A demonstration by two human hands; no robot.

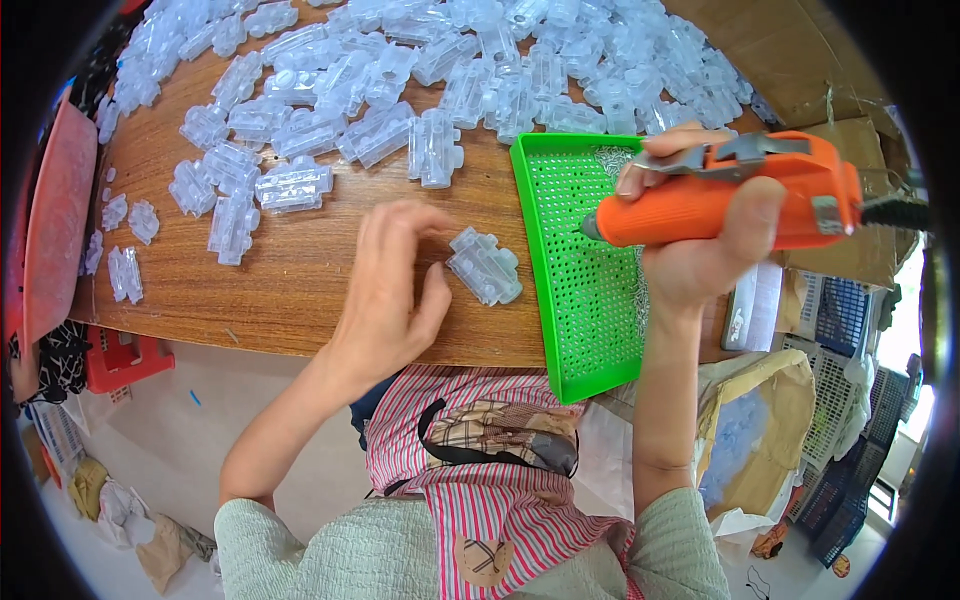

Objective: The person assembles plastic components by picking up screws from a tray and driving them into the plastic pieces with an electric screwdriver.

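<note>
My right hand is wrapped round an orange electric screwdriver with a grey lever along its side. Its tip points left, above a bright green perforated tray. Small silvery screws lie along the tray's right side, partly hidden by the hand and tool. My left hand hovers over the wooden table, fingers curved and thumb apart, with nothing in it. Just right of its fingertips lies a single clear plastic housing, not touched, between the hand and the tray.
Many more clear plastic housings are heaped across the far side of the wooden table. A pink-red bin stands at the left edge. At right are a cardboard box, a paper sack and stacked crates. A red stool stands below left.
</note>
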